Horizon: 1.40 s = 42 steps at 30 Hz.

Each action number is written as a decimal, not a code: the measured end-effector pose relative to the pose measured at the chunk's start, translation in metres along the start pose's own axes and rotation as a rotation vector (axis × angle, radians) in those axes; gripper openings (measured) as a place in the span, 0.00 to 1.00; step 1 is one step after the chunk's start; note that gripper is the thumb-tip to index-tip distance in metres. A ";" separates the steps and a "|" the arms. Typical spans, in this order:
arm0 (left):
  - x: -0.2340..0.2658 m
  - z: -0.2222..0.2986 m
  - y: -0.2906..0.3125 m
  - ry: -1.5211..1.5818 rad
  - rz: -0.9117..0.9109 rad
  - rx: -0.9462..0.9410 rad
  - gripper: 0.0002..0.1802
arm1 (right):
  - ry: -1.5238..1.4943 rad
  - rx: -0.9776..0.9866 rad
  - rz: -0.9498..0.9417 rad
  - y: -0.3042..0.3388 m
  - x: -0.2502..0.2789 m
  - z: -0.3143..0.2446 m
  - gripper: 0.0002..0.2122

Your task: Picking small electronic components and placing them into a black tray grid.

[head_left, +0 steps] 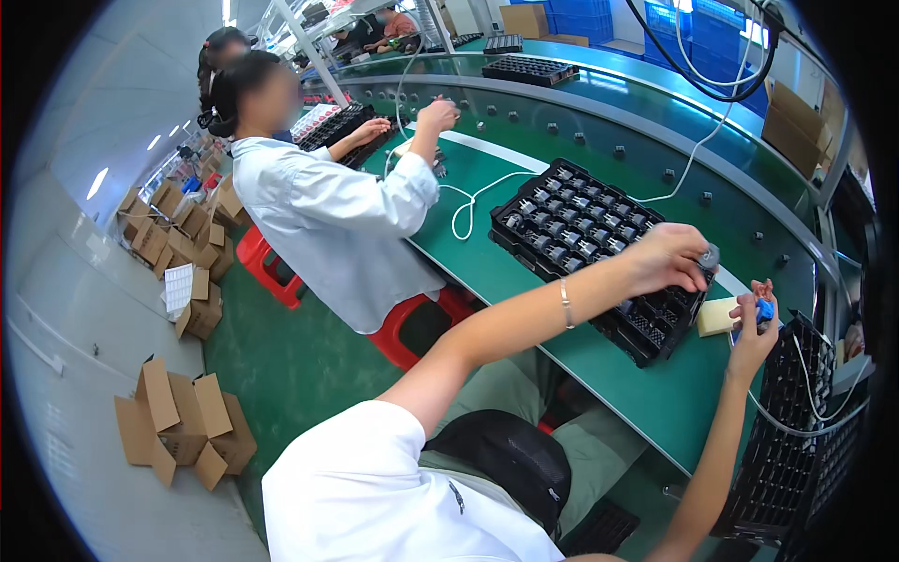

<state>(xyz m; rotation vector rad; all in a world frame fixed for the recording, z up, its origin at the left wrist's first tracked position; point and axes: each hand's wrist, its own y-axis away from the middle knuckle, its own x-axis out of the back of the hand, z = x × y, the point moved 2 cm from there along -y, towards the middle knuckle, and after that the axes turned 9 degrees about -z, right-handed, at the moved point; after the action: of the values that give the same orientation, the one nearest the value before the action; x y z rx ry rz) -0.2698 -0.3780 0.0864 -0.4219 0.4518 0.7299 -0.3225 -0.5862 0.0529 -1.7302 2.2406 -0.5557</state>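
Note:
My left hand (pixel 667 259), with a bracelet at its wrist, reaches over the right part of a black compartment tray (pixel 526 255). Its fingers pinch a small rounded grey part (pixel 712 256) just past the tray's far right edge. Rows of small grey and black parts with metal prongs (pixel 582 223) fill much of the tray; several pockets near its right end look bare. To the right, my right hand (pixel 749 335) is raised with its fingers closed around a small blue object (pixel 765 309), whose kind is unclear. A cream-coloured block (pixel 716 317) lies on the green table beside that hand.
Beyond the table runs a green conveyor (pixel 637 173) carrying several small parts. At left, a co-worker in a pale shirt (pixel 328 192) sits at the same table. Black trays (pixel 782 440) are stacked at right; a white cable (pixel 468 201) crosses the tabletop. Cardboard boxes (pixel 187 421) stand on the floor.

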 end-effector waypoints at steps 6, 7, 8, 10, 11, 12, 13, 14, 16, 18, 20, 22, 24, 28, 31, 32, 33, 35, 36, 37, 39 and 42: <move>-0.009 -0.034 -0.045 0.131 -0.014 0.027 0.11 | -0.367 -0.208 0.020 -0.009 0.008 0.007 0.19; -0.003 -0.039 -0.047 0.156 -0.008 0.049 0.12 | -0.434 -0.280 0.053 -0.006 -0.004 -0.008 0.20; -0.006 -0.044 -0.049 0.187 -0.013 0.077 0.12 | -0.493 -0.351 0.097 -0.004 -0.007 -0.015 0.22; -0.008 -0.049 -0.046 0.194 -0.056 0.103 0.12 | -0.512 -0.335 0.078 -0.005 -0.003 -0.006 0.24; -0.014 -0.050 -0.040 0.188 -0.053 0.129 0.12 | -0.538 -0.318 0.052 -0.005 0.000 -0.002 0.25; -0.020 -0.050 -0.037 0.182 -0.056 0.156 0.12 | -0.530 -0.322 0.065 -0.004 0.005 0.001 0.25; -0.025 -0.052 -0.034 0.190 -0.081 0.180 0.12 | -0.559 -0.304 0.019 -0.003 0.008 0.004 0.26; -0.025 -0.051 -0.030 0.190 -0.077 0.182 0.12 | -0.596 -0.286 -0.040 -0.004 0.003 -0.001 0.26; -0.026 -0.047 -0.024 0.072 -0.173 0.155 0.11 | -0.601 -0.315 0.053 -0.002 -0.011 -0.012 0.26; -0.028 -0.049 -0.020 -0.026 -0.169 0.141 0.11 | -0.599 -0.337 0.148 -0.001 -0.010 -0.013 0.26; -0.027 -0.046 -0.019 -0.846 -0.127 -0.246 0.12 | -0.594 -0.285 -0.098 -0.002 0.000 0.000 0.26; -0.030 -0.049 -0.015 -0.936 -0.097 -0.343 0.15 | -0.613 -0.297 -0.101 -0.002 0.004 0.005 0.25; -0.040 -0.041 -0.008 -0.895 -0.093 -0.329 0.14 | -0.635 -0.313 -0.103 -0.001 0.004 0.007 0.24; -0.023 -0.047 -0.012 -0.468 -0.012 -0.076 0.10 | -0.665 -0.389 -0.074 0.000 -0.004 0.003 0.21; -0.018 -0.042 -0.018 -0.120 -0.040 0.010 0.09 | -0.683 -0.314 -0.153 0.001 -0.001 0.001 0.20; -0.027 -0.040 -0.018 -0.074 -0.045 0.007 0.08 | -0.664 -0.329 -0.134 0.003 0.008 0.002 0.20; -0.031 -0.040 -0.018 -0.088 -0.041 0.014 0.08 | -0.650 -0.347 -0.057 0.004 0.008 -0.001 0.20; -0.030 -0.037 -0.017 -0.196 -0.048 0.029 0.09 | -0.623 -0.331 0.031 0.000 -0.002 -0.005 0.20; -0.027 -0.037 -0.017 -0.289 -0.063 0.035 0.10 | -0.607 -0.298 0.042 -0.003 -0.004 -0.002 0.20; -0.028 -0.037 -0.016 -0.398 -0.041 -0.015 0.09 | -0.617 -0.292 0.002 -0.005 -0.008 -0.002 0.20; -0.029 -0.035 -0.010 -0.544 -0.009 -0.023 0.09 | -0.649 -0.295 -0.046 -0.007 -0.012 -0.001 0.22; -0.028 -0.039 -0.012 -0.526 0.023 0.039 0.12 | -0.574 -0.309 -0.143 -0.004 -0.002 0.003 0.23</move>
<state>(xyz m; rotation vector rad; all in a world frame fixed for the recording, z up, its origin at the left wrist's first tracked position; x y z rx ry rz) -0.2889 -0.4213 0.0717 -0.1753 -0.0240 0.8192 -0.3172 -0.5852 0.0523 -1.8923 1.8641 0.2602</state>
